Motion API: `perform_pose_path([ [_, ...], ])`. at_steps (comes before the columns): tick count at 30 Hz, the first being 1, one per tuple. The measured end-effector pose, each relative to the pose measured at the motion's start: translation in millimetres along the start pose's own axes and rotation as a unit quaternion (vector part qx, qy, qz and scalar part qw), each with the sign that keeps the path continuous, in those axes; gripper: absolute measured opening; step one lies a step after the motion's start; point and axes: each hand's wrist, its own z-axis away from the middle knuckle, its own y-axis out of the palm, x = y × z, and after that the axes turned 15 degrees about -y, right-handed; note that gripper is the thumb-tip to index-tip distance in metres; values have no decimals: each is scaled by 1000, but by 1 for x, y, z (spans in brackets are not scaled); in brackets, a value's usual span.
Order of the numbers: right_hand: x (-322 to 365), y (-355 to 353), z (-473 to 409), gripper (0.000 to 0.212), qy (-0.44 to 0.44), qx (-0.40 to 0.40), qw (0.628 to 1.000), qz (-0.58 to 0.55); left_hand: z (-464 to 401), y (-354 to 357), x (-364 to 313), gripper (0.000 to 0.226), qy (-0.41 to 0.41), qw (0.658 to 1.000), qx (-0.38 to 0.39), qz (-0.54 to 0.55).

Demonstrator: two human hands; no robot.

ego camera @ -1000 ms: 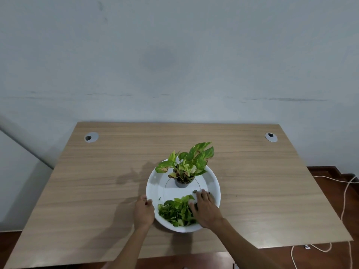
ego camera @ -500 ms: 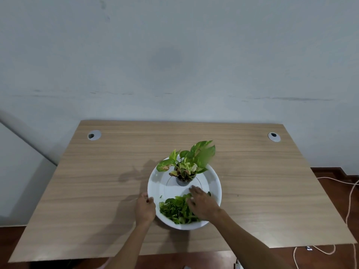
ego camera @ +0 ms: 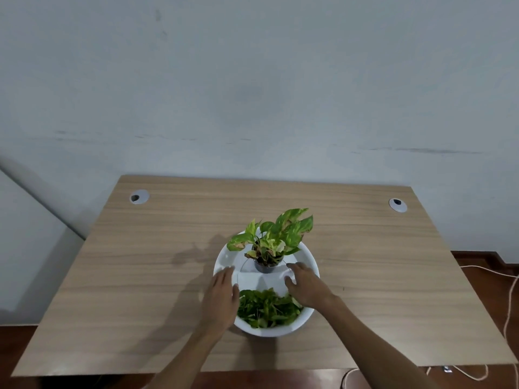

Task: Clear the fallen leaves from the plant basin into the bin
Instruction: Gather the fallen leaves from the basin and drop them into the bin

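Flanking leaf pile (ego camera: 268, 307) in basin (ego camera: 309, 255), left hand (ego camera: 222, 297), right hand (ego camera: 304, 284), fingers spread, empty.

Your left hand (ego camera: 222, 297) covers the basin's (ego camera: 309, 314) left rim, and your right hand (ego camera: 307, 284) covers part of its right rim and the edge of the fallen leaves (ego camera: 266, 307). The plant's pot (ego camera: 265, 267) is mostly hidden by foliage. Both forearms and the tabletop's (ego camera: 140, 276) near corners run off the picture's bottom.

Tabletop (ego camera: 140, 276) under my hands: matt wood-grain laminate, smooth. Basin (ego camera: 224, 256) between my hands: glossy white plastic. Leaves (ego camera: 266, 307) by my wrists: waxy green. Wall (ego camera: 252, 80) beyond: matt, scuffed paint.
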Motion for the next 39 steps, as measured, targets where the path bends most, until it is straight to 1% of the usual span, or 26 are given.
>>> perform_pose_path([
  [1, 0, 1, -3, 54, 7, 11, 1000, 3, -2, 3, -3, 52, 21, 998, 34, -54],
  [3, 3, 6, -6, 55, 13, 33, 999, 9, -5, 7, -9, 55, 31, 984, 99, -143],
  [6, 8, 19, -2, 56, 32, 73, 996, 26, -3, 15, -16, 61, 24, 962, 164, -218],
  [8, 10, 30, 6, 54, 46, 79, 995, 39, 1, 19, -20, 66, 19, 953, 172, -249],
  [11, 12, 47, 16, 48, 45, 56, 996, 51, 8, 24, -22, 73, 19, 945, 149, -290],
  [13, 18, 53, 22, 46, 49, 41, 997, 36, 12, 26, -26, 70, 10, 946, 139, -293],
  [16, 28, 57, 28, 43, 58, 35, 998, 4, 17, 26, -34, 62, -12, 951, 144, -274],
  [19, 34, 59, 29, 42, 70, 36, 997, -27, 24, 28, -37, 60, -3, 955, 158, -250],
  [22, 36, 63, 26, 44, 77, 46, 995, -52, 27, 27, -36, 57, 0, 953, 192, -232],
  [23, 38, 62, 26, 41, 80, 52, 993, -64, 27, 26, -36, 55, -7, 953, 208, -222],
  [26, 42, 59, 25, 25, 80, 60, 991, -90, 20, 19, -38, 47, -34, 951, 256, -173],
  [27, 43, 56, 26, 24, 77, 60, 991, -96, 18, 16, -39, 46, -39, 950, 265, -158],
  [28, 43, 52, 26, 28, 72, 54, 991, -97, 15, 13, -39, 47, -37, 952, 267, -146],
  [29, 43, 47, 27, 36, 68, 46, 992, -92, 12, 10, -38, 49, -27, 955, 257, -143],
  [31, 40, 35, 26, 50, 70, 22, 996, -52, 6, 3, -36, 56, -1, 962, 220, -164],
  [33, 33, 29, 22, 52, 74, 7, 997, -13, 2, 0, -34, 63, 6, 961, 207, -185],
  [35, 22, 32, 17, 59, 86, 26, 996, 0, 2, 1, -31, 67, -2, 954, 225, -200],
  [37, 12, 44, 11, 81, 83, 55, 995, 0, 4, 4, -30, 72, -8, 948, 242, -207],
  [38, 16, 44, 12, 83, 83, 73, 994, 4, 4, 6, -30, 74, -10, 946, 250, -205],
  [39, 25, 38, 16, 72, 88, 82, 993, 2, 5, 7, -31, 74, -13, 945, 259, -200],
])
